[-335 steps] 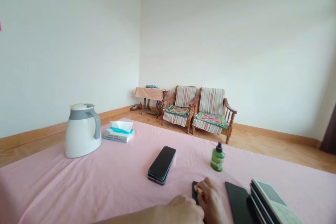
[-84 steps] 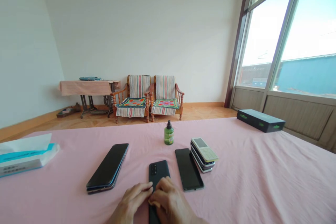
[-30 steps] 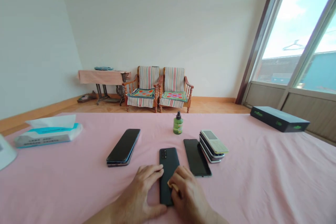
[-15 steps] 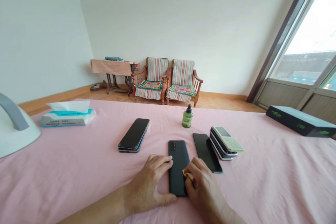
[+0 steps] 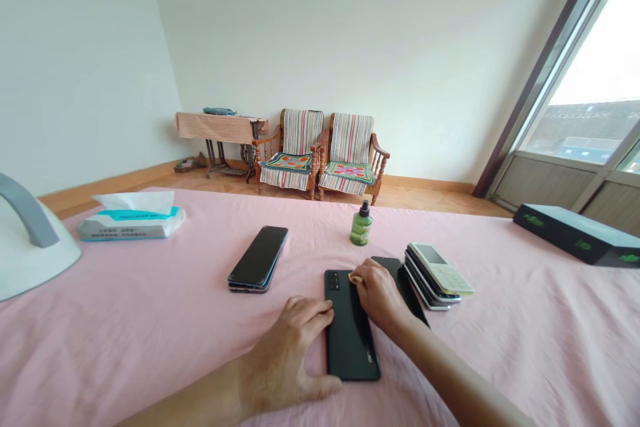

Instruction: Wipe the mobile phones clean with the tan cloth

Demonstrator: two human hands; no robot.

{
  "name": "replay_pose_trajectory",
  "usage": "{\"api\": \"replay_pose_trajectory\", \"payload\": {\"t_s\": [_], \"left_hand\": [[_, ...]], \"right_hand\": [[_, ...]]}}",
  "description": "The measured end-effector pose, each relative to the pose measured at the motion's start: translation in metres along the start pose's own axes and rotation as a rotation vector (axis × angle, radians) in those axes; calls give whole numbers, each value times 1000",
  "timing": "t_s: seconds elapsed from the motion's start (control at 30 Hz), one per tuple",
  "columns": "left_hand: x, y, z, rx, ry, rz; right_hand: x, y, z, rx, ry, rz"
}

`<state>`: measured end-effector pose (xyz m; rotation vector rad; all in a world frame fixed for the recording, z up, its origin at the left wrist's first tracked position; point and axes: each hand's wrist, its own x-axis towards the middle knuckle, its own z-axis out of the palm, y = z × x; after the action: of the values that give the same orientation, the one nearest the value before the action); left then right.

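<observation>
A dark smartphone (image 5: 349, 340) lies back side up on the pink cloth, its camera block at the top left. My left hand (image 5: 293, 347) is open, with fingertips against the phone's left edge and the thumb at its bottom left corner. In my closed right hand (image 5: 379, 292) is a small yellowish cloth (image 5: 355, 278), pressed on the phone's upper right part. Under that hand and wrist, another phone (image 5: 393, 265) lies screen up, partly hidden. Beside it is a stack of several phones (image 5: 434, 283), with a white keypad phone (image 5: 443, 268) on top.
Left of centre is a small stack of phones (image 5: 259, 257). A green spray bottle (image 5: 361, 227) stands behind the dark phone. Further left are a tissue pack (image 5: 133, 223) and a white object with a grey handle (image 5: 35, 247). A black box (image 5: 575, 233) sits at the far right.
My right hand has slid with the cloth from the phone's lower right side up to its top right. The left hand keeps its place on the edge. The view has shifted slightly.
</observation>
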<state>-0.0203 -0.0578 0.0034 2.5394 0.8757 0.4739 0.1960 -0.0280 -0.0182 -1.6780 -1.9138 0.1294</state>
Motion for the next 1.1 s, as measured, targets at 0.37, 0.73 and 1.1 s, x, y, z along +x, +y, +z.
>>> {"api": "replay_pose_trajectory", "payload": {"t_s": [0.37, 0.73, 1.1], "left_hand": [[0, 1, 1, 18, -19, -5], [-1, -1, 1, 13, 7, 18], [-2, -3, 2, -2, 23, 37]], "right_hand": [[-63, -14, -6, 12, -38, -117], [-12, -16, 6, 58, -31, -156], [-19, -17, 8, 106, -55, -180]]}}
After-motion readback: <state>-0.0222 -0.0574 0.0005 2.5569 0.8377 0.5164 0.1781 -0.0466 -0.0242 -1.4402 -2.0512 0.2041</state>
